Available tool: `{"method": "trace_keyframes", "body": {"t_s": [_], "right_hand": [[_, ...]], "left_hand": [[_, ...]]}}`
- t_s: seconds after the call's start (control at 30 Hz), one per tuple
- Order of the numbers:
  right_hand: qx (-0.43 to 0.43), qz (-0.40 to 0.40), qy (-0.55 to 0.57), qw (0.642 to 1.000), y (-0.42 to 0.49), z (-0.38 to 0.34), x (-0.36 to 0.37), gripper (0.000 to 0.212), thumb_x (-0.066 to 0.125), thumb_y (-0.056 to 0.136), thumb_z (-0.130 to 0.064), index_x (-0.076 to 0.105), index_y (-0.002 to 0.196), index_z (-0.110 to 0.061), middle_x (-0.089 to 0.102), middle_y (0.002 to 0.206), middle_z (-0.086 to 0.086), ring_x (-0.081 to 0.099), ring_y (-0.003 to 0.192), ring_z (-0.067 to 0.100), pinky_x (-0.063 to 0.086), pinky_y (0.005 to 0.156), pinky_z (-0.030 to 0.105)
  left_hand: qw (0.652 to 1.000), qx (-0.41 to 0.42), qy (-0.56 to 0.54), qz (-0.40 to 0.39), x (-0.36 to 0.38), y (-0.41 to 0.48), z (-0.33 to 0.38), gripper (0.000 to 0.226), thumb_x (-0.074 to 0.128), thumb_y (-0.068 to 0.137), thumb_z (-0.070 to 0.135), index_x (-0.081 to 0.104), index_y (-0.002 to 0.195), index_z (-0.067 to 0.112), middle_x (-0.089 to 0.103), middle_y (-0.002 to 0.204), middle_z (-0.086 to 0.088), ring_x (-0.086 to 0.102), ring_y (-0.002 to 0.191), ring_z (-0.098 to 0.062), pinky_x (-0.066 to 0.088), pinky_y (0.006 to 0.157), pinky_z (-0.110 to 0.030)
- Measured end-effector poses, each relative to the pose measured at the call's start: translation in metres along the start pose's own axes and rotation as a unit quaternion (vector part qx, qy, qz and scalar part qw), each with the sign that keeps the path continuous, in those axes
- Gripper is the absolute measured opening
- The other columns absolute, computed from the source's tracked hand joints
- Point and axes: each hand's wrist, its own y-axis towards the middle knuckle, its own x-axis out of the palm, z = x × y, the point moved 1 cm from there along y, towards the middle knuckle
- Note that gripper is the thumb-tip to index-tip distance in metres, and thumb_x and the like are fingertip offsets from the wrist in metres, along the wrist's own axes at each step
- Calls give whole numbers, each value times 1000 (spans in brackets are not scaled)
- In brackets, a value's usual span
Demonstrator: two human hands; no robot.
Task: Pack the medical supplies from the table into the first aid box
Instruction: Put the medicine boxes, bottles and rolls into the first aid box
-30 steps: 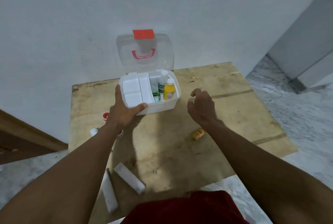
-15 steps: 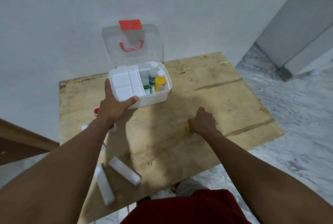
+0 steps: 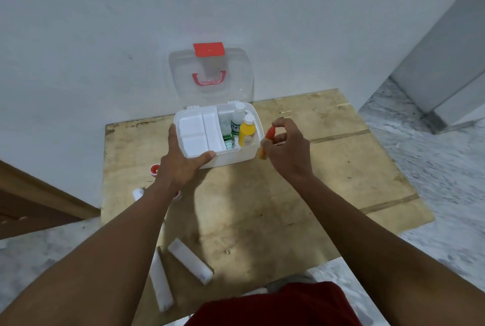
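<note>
- A worn plywood table (image 3: 328, 173) stands against a plain white wall.
- The white plastic first aid box (image 3: 236, 153), clear lid up, sits at the table's far edge.
- The left hand (image 3: 181, 165) grips its near-left corner.
- The right hand (image 3: 287, 152) pinches a small orange, red-capped bottle (image 3: 265, 143), roughly upright, just beside the box's right wall; the open compartment lies immediately left.
- Two white rolls (image 3: 190, 261) lie near the near edge.

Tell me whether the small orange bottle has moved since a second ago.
Yes. The small orange bottle has left the table; the right hand now holds it raised beside the first aid box.
</note>
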Motion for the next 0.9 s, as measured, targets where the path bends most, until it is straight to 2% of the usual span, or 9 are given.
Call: {"method": "trace_keyframes", "body": {"t_s": [0.07, 0.17, 0.23, 0.27, 0.33, 0.43, 0.6, 0.8, 0.9], "right_hand": [[-81, 10, 29, 996, 9, -18, 7, 33, 73, 80, -10, 60, 110, -15, 70, 82, -1, 69, 66, 10, 53, 64, 20], [-164, -9, 10, 986, 23, -31, 25, 29, 72, 83, -11, 61, 110, -13, 73, 91, 4, 70, 73, 17, 59, 68, 28], [-200, -29, -26, 979, 30, -33, 36, 24, 71, 86, -12, 61, 108, -13, 73, 91, 5, 70, 75, 22, 59, 70, 33], [-208, -39, -50, 976, 32, -31, 41, 21, 70, 87, -12, 61, 106, -12, 72, 91, 7, 69, 75, 24, 56, 69, 30], [-211, -56, -88, 972, 35, -24, 50, 17, 67, 88, -12, 60, 104, -11, 72, 89, 8, 68, 75, 27, 50, 67, 26], [-217, -77, -129, 965, 36, -12, 59, 16, 65, 89, -14, 57, 102, -13, 72, 87, 8, 68, 75, 30, 56, 69, 36], [-209, -82, -167, 960, 40, -8, 67, 14, 64, 89, -17, 55, 99, -14, 73, 89, 10, 69, 74, 32, 58, 69, 43], [-175, -96, -198, 959, 46, -14, 74, 9, 63, 85, -11, 56, 89, -12, 68, 78, 9, 63, 71, 33, 52, 66, 38], [-174, -98, -226, 953, 47, -14, 77, 9, 64, 86, -14, 56, 90, -12, 69, 83, 9, 63, 74, 33, 52, 67, 39]], "left_hand": [[1000, -1, -1, 1, 0, 2, 0, 106, 77, 77, 46, 3, 152, 36, 46, 143, 1, 50, 123, -32, 34, 81, -30], [1000, 11, -11, 4, 2, 4, -2, 106, 79, 76, 46, 5, 151, 38, 47, 131, 9, 52, 112, -25, 41, 74, -27], [999, 28, -21, 5, 3, 6, -4, 107, 80, 73, 49, 7, 150, 39, 47, 134, 9, 53, 115, -23, 46, 81, -31], [999, 26, -24, 5, 3, 8, -7, 108, 81, 71, 51, 8, 150, 39, 47, 137, 8, 53, 116, -23, 47, 85, -33], [999, 23, -37, 3, 4, 10, -10, 110, 81, 67, 56, 9, 149, 41, 48, 138, 9, 53, 116, -19, 50, 92, -40], [998, 32, -51, 0, 4, 10, -9, 110, 82, 64, 58, 12, 147, 42, 48, 133, 14, 53, 115, -13, 54, 92, -46], [997, 29, -65, 1, 6, 12, -13, 111, 83, 64, 56, 12, 148, 41, 48, 132, 12, 53, 116, -17, 54, 92, -47], [997, 21, -68, -4, 4, 12, -13, 116, 82, 61, 61, 9, 149, 43, 48, 137, 12, 53, 119, -19, 53, 94, -48], [998, 21, -66, -6, 4, 14, -15, 116, 82, 59, 62, 9, 148, 45, 50, 136, 13, 54, 118, -21, 52, 94, -49]]}}
